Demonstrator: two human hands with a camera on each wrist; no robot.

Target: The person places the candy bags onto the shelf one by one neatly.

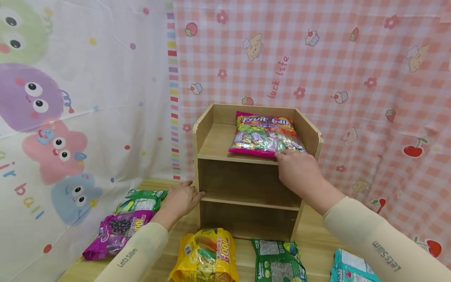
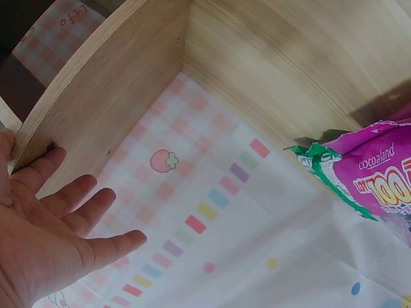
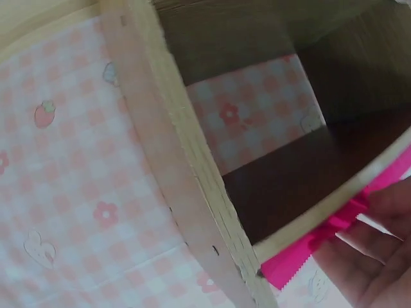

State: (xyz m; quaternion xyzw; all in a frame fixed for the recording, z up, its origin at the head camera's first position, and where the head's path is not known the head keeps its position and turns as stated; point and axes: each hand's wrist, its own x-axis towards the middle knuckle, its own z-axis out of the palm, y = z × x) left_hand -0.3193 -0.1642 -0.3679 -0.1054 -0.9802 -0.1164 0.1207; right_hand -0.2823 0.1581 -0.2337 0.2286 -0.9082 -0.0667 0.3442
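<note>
Your right hand (image 1: 299, 172) pinches the front hem of the pink-edged candy bag (image 1: 266, 135), near its right corner. The bag lies flat on the top board of the wooden shelf (image 1: 215, 143), toward the right-hand side, with its hem at the board's front edge. In the right wrist view, the hem runs along that edge with your fingertips closed on it.

Your left hand (image 1: 181, 199) is at the shelf's left front edge, thumb and forefinger on either side of the panel, the other fingers spread loosely. You appear to be steadying the shelf; how firmly, you cannot tell from here.

The step in hand looks like settling the bag on the top board. The next move seems to call for easing the hem back from the front edge, then loosening your right fingers without dragging the bag forward.

On the table (image 1: 244, 250), a yellow bag (image 1: 208, 254) lies before the shelf's left front corner, a green bag (image 1: 280, 260) before its right front corner, and a teal bag (image 1: 352, 270) farther right. Beyond your left forearm lies a purple bag (image 1: 118, 233), touching another green bag (image 1: 142, 199).
</note>
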